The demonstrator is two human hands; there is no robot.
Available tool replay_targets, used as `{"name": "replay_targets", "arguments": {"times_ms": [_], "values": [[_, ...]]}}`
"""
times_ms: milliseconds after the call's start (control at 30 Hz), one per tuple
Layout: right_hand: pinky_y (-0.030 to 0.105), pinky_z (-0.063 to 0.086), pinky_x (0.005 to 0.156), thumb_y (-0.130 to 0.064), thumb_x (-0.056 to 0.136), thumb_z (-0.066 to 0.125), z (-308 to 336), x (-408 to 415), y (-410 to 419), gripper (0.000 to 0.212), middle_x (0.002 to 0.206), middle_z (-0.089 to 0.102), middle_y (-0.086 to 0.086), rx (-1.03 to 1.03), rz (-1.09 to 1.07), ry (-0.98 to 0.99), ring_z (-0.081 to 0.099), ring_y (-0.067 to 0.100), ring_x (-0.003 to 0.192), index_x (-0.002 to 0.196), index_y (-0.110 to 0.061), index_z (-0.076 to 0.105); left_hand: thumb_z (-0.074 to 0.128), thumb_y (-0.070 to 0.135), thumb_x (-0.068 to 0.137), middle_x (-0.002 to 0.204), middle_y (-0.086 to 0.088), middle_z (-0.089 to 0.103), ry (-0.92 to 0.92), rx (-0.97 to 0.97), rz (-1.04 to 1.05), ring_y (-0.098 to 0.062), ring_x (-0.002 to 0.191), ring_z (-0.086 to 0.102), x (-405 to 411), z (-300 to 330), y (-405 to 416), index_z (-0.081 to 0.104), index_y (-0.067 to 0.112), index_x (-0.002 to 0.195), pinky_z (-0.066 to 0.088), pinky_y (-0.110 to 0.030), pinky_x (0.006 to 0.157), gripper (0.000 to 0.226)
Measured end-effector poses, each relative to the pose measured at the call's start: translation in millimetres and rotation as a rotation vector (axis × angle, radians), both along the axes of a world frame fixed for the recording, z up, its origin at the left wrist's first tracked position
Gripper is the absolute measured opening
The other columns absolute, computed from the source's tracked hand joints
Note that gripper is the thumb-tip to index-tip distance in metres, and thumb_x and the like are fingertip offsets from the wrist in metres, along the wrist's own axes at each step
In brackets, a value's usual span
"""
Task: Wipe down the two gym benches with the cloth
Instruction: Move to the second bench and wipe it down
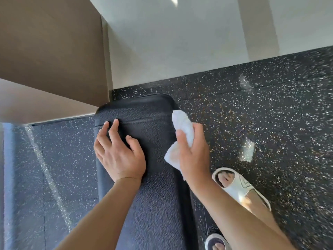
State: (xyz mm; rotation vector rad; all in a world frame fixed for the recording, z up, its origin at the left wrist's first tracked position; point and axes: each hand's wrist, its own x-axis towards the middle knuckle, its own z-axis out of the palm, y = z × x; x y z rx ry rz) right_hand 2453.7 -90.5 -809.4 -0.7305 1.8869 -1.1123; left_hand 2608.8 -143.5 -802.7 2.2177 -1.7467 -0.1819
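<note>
From my head camera, my right hand [193,152] has its grip closed around the white cloth [182,129], thumb across the front and fingers curled behind it. The cloth is bunched, one end sticking out above my grip and another fold hanging out below my thumb toward my wrist. Just left of that grip, touching the cloth, runs the right edge of the black padded bench [153,141], the surface I am bent over. Its rounded far end lies a little beyond my grip, near the pale wall [180,42].

My left hand [119,154] lies across from the grip, resting on the surface's left side with fingers spread and relaxed, holding nothing, fingertips near a stitched seam [144,120].

Right of and below my grip, a white slipper [239,186] stands on the speckled black floor [270,114]. A tan panel [50,51] rises far left.
</note>
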Motion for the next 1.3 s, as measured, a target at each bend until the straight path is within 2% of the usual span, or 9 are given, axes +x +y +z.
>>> {"name": "replay_targets", "arguments": {"times_ms": [167, 300, 500, 667, 867, 1000, 1133, 1233, 1300], "values": [[0.030, 0.044, 0.072, -0.043, 0.101, 0.054, 3, 4, 24, 0.011, 0.091, 0.055, -0.014, -0.024, 0.014, -0.005, 0.057, 0.009, 0.085, 0.098, -0.036, 0.046, 0.044, 0.032, 0.094, 0.157, -0.004, 0.042, -0.011, -0.011, 0.004, -0.039, 0.139, 0.038, 2, -3, 2, 0.050, 0.023, 0.150, 0.030, -0.058, 0.120, 0.057], [0.039, 0.049, 0.074, -0.041, 0.104, 0.053, -7, -18, -38, 0.013, 0.091, 0.058, -0.007, -0.016, 0.033, -0.099, 0.058, 0.014, 0.085, 0.099, -0.030, 0.049, 0.043, 0.031, 0.093, 0.157, -0.003, 0.042, -0.034, -0.027, 0.010, -0.037, 0.137, 0.038, 2, -8, 0, 0.049, 0.024, 0.149, 0.033, -0.058, 0.116, 0.056], [0.040, 0.047, 0.073, -0.034, 0.107, 0.053, -21, -39, -113, 0.021, 0.085, 0.058, -0.003, -0.050, 0.106, -0.061, 0.057, 0.017, 0.079, 0.096, -0.016, 0.054, 0.043, 0.028, 0.092, 0.156, -0.004, 0.043, -0.048, -0.039, 0.017, -0.037, 0.135, 0.039, 3, -11, 0, 0.049, 0.023, 0.149, 0.033, -0.056, 0.116, 0.057], [0.034, 0.045, 0.070, -0.034, 0.107, 0.053, -15, -25, -50, 0.016, 0.083, 0.049, -0.013, -0.078, 0.036, -0.087, 0.052, 0.012, 0.077, 0.093, -0.026, 0.048, 0.044, 0.028, 0.092, 0.156, -0.005, 0.044, -0.060, -0.037, 0.015, -0.038, 0.135, 0.040, 2, -11, -2, 0.050, 0.022, 0.149, 0.033, -0.054, 0.117, 0.057], [0.044, 0.048, 0.075, -0.032, 0.105, 0.055, -9, 8, 70, 0.009, 0.089, 0.052, -0.009, -0.041, 0.031, -0.082, 0.055, 0.019, 0.084, 0.098, -0.026, 0.052, 0.045, 0.027, 0.093, 0.154, -0.005, 0.046, -0.052, -0.056, -0.005, -0.038, 0.134, 0.042, 1, -9, -1, 0.053, 0.021, 0.147, 0.032, -0.052, 0.118, 0.055], [0.044, 0.049, 0.078, -0.034, 0.103, 0.054, -2, 15, 99, 0.009, 0.093, 0.053, -0.010, -0.024, 0.051, -0.069, 0.057, 0.017, 0.087, 0.103, -0.025, 0.054, 0.043, 0.030, 0.093, 0.153, -0.006, 0.047, -0.048, -0.049, 0.001, -0.038, 0.135, 0.042, 1, -7, -1, 0.054, 0.021, 0.147, 0.031, -0.052, 0.118, 0.056], [0.048, 0.049, 0.079, -0.036, 0.106, 0.050, -3, -3, 39, 0.014, 0.096, 0.055, -0.005, -0.049, 0.065, -0.045, 0.055, 0.020, 0.086, 0.104, -0.022, 0.050, 0.041, 0.032, 0.093, 0.153, -0.008, 0.047, -0.013, -0.054, -0.012, -0.038, 0.136, 0.041, -3, -1, 0, 0.055, 0.021, 0.148, 0.030, -0.050, 0.118, 0.057], [0.048, 0.049, 0.084, -0.034, 0.107, 0.050, -4, -21, -21, 0.024, 0.109, 0.060, 0.006, -0.033, 0.109, 0.030, 0.059, 0.026, 0.096, 0.116, -0.011, 0.053, 0.039, 0.033, 0.094, 0.155, -0.009, 0.046, 0.008, -0.039, -0.019, -0.036, 0.141, 0.039, -2, 2, 2, 0.054, 0.019, 0.149, 0.026, -0.046, 0.122, 0.059], [0.047, 0.049, 0.085, -0.032, 0.107, 0.051, -5, -19, -24, 0.024, 0.110, 0.061, 0.007, -0.073, 0.093, 0.037, 0.059, 0.026, 0.096, 0.115, -0.009, 0.053, 0.038, 0.033, 0.097, 0.159, -0.007, 0.043, 0.031, -0.029, -0.040, -0.031, 0.147, 0.035, 0, 4, 3, 0.050, 0.019, 0.153, 0.024, -0.047, 0.125, 0.059]]}}
